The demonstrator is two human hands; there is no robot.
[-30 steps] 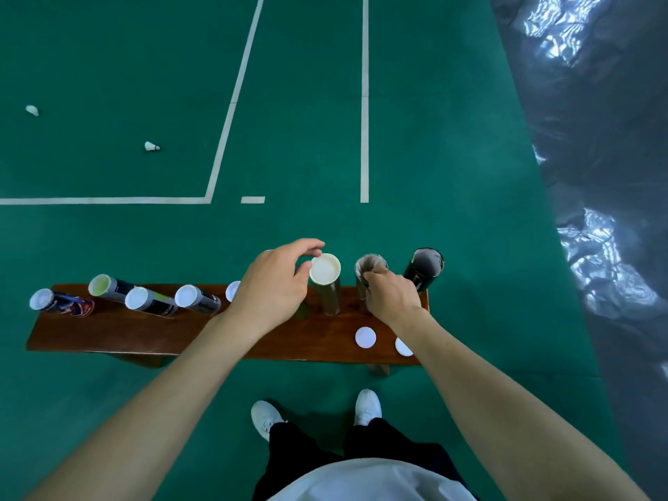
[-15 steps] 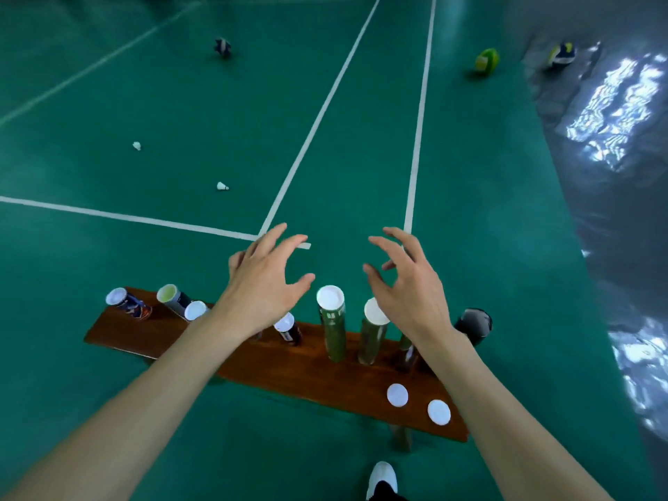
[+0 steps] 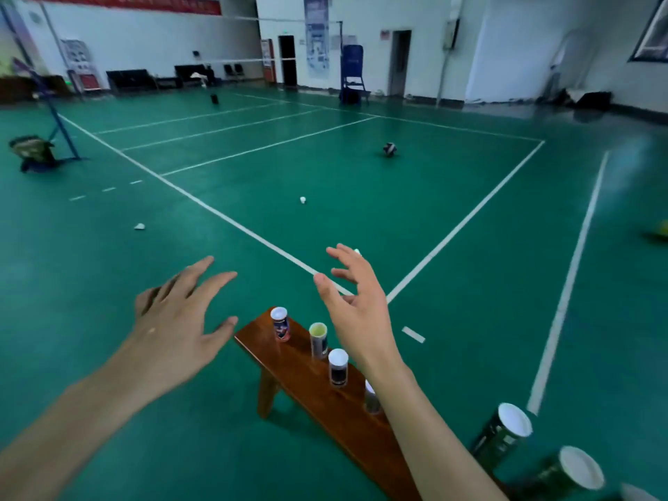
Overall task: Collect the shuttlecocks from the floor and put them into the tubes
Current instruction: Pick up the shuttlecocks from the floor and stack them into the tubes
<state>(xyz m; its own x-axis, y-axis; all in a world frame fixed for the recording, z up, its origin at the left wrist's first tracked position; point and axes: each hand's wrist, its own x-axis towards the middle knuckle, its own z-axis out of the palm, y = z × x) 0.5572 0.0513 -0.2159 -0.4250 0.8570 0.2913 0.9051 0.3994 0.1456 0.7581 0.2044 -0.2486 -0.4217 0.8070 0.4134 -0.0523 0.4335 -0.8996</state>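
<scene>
Two white shuttlecocks lie on the green court floor: one (image 3: 303,199) ahead inside the court lines, another (image 3: 140,226) further left. Several capped tubes stand on a brown wooden bench (image 3: 300,359): a blue and red tube (image 3: 280,324), a yellow-topped tube (image 3: 318,339), a white-capped black tube (image 3: 338,367), and two dark green tubes (image 3: 504,433) (image 3: 567,471) at the lower right. My left hand (image 3: 180,320) is open with fingers spread, left of the bench. Above the bench, my right hand (image 3: 356,301) is also open and holds nothing.
A dark ball (image 3: 389,149) rests on the court further off. A net post base with a bag (image 3: 34,153) stands at the far left. A blue umpire chair (image 3: 352,79) and benches line the back wall. A yellow object (image 3: 661,229) shows at the right edge.
My view has lifted from the bench and swung left toward the open court. Both hands left the tubes and spread open in the air; the bench now runs diagonally below my right arm.
</scene>
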